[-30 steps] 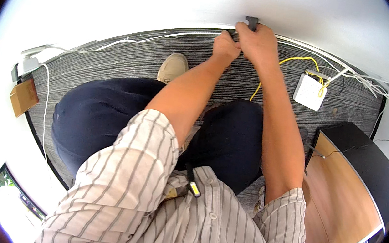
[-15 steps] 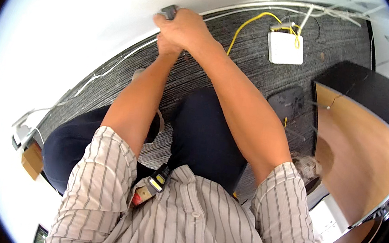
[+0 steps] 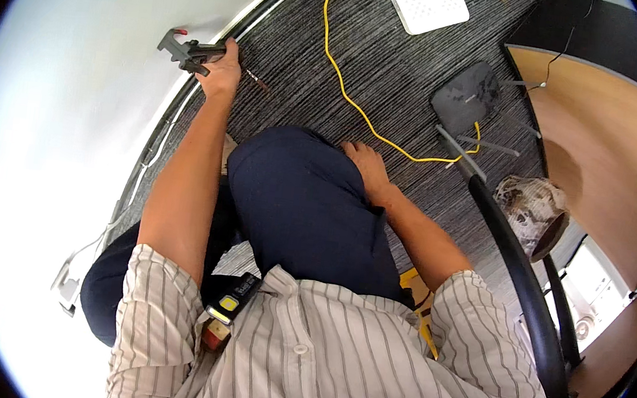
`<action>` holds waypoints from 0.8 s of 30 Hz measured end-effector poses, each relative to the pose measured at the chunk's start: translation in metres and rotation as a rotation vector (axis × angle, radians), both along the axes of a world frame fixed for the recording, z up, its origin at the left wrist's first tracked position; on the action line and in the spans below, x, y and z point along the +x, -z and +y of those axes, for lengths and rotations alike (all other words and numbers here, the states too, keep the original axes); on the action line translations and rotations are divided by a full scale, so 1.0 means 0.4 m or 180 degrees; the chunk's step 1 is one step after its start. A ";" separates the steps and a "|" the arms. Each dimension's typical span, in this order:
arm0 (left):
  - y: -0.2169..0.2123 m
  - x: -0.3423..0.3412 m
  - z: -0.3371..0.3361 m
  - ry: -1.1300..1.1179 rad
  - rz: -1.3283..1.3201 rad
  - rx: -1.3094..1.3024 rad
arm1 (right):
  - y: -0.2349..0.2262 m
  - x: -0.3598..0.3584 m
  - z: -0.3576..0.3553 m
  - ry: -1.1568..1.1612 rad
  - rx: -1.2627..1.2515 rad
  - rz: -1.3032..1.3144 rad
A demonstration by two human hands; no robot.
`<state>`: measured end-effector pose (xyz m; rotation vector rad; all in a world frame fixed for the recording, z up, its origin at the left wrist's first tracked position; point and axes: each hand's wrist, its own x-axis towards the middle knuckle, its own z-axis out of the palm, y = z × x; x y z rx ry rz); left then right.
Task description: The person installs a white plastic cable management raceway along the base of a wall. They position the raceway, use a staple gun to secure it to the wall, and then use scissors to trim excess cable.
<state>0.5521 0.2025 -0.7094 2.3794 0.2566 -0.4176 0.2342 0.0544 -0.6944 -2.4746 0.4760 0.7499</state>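
Note:
My left hand [image 3: 221,74] is closed round a dark grey hand tool [image 3: 191,52] with a jaw-like head and a small red part. The tool is held against or close to the white wall, above the skirting; its exact kind is not clear. My right hand [image 3: 368,167] rests low beside my bent knee [image 3: 295,196], near the carpet. Its fingers lie extended, partly hidden by the knee, and nothing shows in them. A thin, pale and reddish item [image 3: 256,79] lies on the carpet near the left hand.
A yellow cable [image 3: 339,83] curves over the grey carpet from a white router [image 3: 427,5] toward a black router [image 3: 468,94] with antennas. White cable [image 3: 155,149] follows the wall. To the right are a wooden desk panel [image 3: 586,127], a black chair arm [image 3: 512,260] and a patterned basket [image 3: 529,211].
The hands, together at the wall before, are now apart. The right hand has dropped back to the knee; the left stays at the wall with the tool. The view has shifted.

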 end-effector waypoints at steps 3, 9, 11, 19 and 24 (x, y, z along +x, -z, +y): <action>0.065 0.012 0.021 0.0084 -0.0002 -0.0214 | 0.018 -0.024 0.026 -0.0240 -0.0176 0.0351; 0.076 0.023 0.019 0.0078 -0.0236 -0.0281 | 0.082 -0.069 0.087 -0.0338 -0.0083 0.0059; 0.096 0.031 0.029 0.0140 -0.0312 -0.0117 | 0.089 -0.073 0.099 -0.0259 -0.0130 0.0029; 0.145 0.040 0.060 0.0283 -0.0123 0.0487 | 0.063 -0.169 0.123 0.1050 -0.0128 0.0181; 0.030 0.014 0.006 0.0325 0.0299 0.0195 | 0.082 -0.227 0.119 0.0851 0.0327 0.0910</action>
